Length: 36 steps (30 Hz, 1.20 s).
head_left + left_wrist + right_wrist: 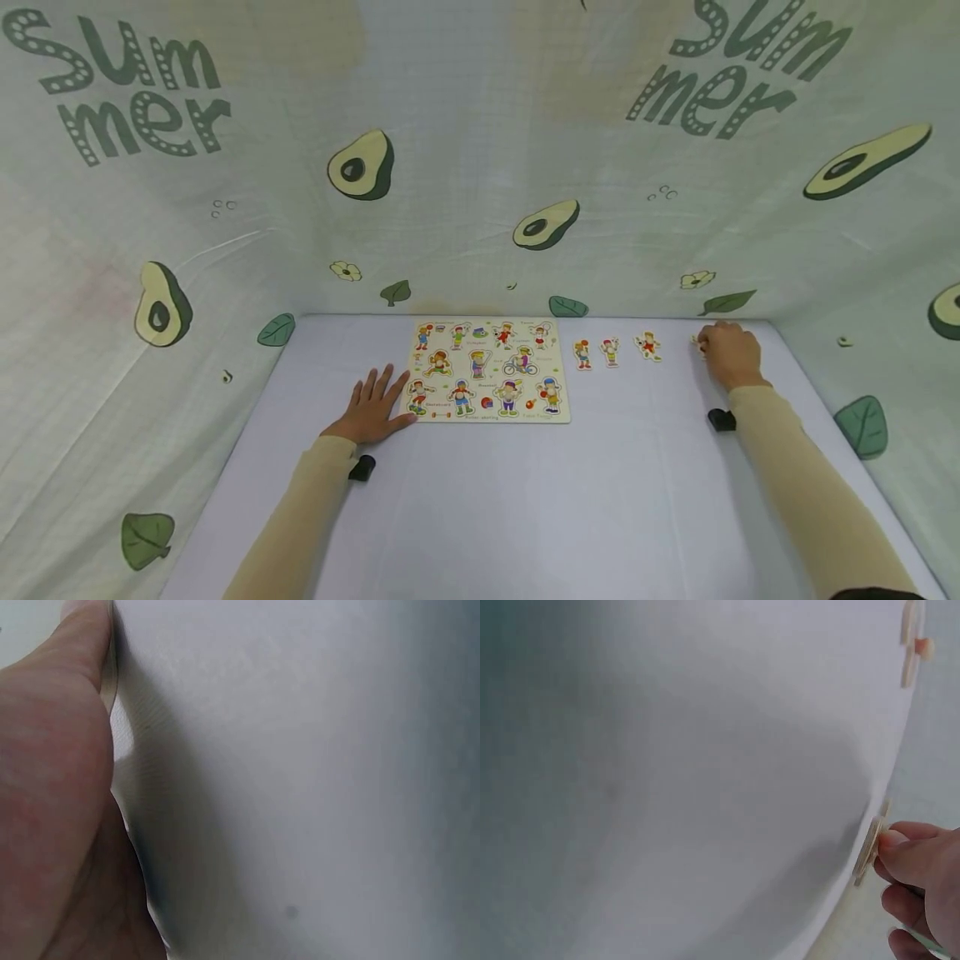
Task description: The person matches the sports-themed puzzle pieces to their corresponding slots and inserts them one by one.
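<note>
A wooden puzzle board printed with sports figures lies at the back middle of the table, with figures in its several spots. My left hand lies flat with spread fingers at the board's left edge, thumb and fingertips right at it. Far to the right, my right hand pinches a small wooden puzzle piece between thumb and fingers, low over the table; in the head view the hand mostly hides it. Between board and right hand lie three loose puzzle pieces: one, another and a third.
The white table ends at the back against a hanging cloth printed with avocados and leaves. Cloth also hangs along both sides. A small black wrist camera sits under each wrist, the left one and the right one.
</note>
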Each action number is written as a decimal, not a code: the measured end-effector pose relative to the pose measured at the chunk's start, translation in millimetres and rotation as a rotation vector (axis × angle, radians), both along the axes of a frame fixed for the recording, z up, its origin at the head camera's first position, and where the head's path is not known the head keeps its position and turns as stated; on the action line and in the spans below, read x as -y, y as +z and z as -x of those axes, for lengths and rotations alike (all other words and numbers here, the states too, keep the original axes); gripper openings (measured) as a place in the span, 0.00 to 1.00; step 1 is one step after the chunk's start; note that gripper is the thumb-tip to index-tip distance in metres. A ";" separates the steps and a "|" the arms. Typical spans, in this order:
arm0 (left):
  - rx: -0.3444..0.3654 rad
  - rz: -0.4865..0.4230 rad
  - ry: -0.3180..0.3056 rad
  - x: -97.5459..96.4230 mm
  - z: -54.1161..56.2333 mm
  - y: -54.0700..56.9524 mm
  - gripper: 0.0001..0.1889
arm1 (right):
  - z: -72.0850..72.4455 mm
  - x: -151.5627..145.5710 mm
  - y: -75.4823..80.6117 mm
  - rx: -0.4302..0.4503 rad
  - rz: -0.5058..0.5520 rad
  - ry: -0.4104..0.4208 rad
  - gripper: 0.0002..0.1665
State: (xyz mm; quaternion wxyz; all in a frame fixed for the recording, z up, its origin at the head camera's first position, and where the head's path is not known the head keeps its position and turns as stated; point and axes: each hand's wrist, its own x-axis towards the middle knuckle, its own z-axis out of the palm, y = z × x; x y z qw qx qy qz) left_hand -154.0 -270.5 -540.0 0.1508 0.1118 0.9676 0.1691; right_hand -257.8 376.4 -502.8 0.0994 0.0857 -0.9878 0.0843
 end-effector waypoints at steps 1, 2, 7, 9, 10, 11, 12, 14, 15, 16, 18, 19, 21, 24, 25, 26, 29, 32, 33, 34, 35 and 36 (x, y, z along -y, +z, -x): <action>0.000 0.002 -0.003 0.1 0.0 -0.3 0.47 | -1.3 1.5 0.3 -0.013 0.004 0.001 0.06; 0.000 0.002 -0.005 0.1 0.0 -0.4 0.47 | -2.8 4.0 1.5 -0.023 0.011 0.003 0.06; -0.005 -0.002 -0.006 0.9 0.4 -0.8 0.48 | -8.7 20.9 11.6 -0.087 0.057 0.025 0.05; -0.008 -0.005 -0.006 1.3 0.5 -0.8 0.48 | -10.3 28.9 15.9 -0.120 0.065 0.045 0.04; -0.009 -0.006 -0.007 1.4 0.5 -0.7 0.48 | -10.8 33.0 17.7 -0.136 0.066 0.056 0.04; -0.008 -0.003 -0.009 1.4 0.5 -0.5 0.47 | -11.6 37.1 19.7 -0.153 0.071 0.070 0.03; -0.006 -0.001 -0.011 1.3 0.6 -0.4 0.47 | -12.1 41.3 21.2 -0.171 0.076 0.084 0.04; -0.003 0.001 -0.016 1.0 0.5 -0.4 0.48 | -13.4 50.2 24.9 -0.198 0.087 0.111 0.04; -0.002 0.000 -0.017 0.7 0.5 -0.4 0.48 | -14.2 54.7 26.9 -0.207 0.091 0.123 0.04; 0.001 0.003 -0.018 0.6 0.5 -0.3 0.48 | -14.6 59.3 28.7 -0.215 0.098 0.136 0.05; 0.007 0.010 -0.016 0.2 0.4 0.2 0.48 | -15.6 68.4 32.9 -0.225 0.112 0.153 0.05; 0.007 0.008 -0.014 0.0 0.2 0.7 0.48 | -16.3 73.1 35.4 -0.227 0.116 0.159 0.06; 0.009 0.006 -0.012 -0.8 -0.7 2.7 0.48 | -16.7 81.7 39.6 -0.231 0.122 0.170 0.06; 0.014 -0.002 -0.010 -2.2 -3.2 6.3 0.48 | -17.0 95.6 44.4 -0.225 0.122 0.182 0.06; 0.017 -0.001 -0.010 -2.6 -4.0 7.8 0.48 | -16.9 100.1 45.6 -0.224 0.121 0.187 0.06; 0.023 0.000 -0.010 -2.9 -4.4 8.7 0.48 | -16.5 104.5 46.6 -0.222 0.117 0.193 0.06; 0.039 -0.003 -0.010 -2.9 -4.9 11.2 0.48 | -14.9 117.5 48.0 -0.215 0.114 0.204 0.05; 0.040 -0.007 -0.009 -2.2 -3.8 10.1 0.48 | -12.4 130.8 48.5 -0.206 0.118 0.212 0.06; 0.037 -0.008 -0.009 -2.0 -3.4 9.5 0.48 | -11.4 135.1 48.6 -0.201 0.119 0.213 0.06; 0.032 -0.009 -0.009 -1.9 -2.8 8.5 0.48 | -10.3 139.6 48.6 -0.196 0.120 0.215 0.06; 0.029 -0.001 -0.011 -1.6 -2.0 6.7 0.48 | -9.2 143.9 48.6 -0.191 0.123 0.217 0.06; 0.024 0.000 -0.010 -1.2 -1.3 5.4 0.48 | -8.0 148.5 48.7 -0.185 0.127 0.221 0.07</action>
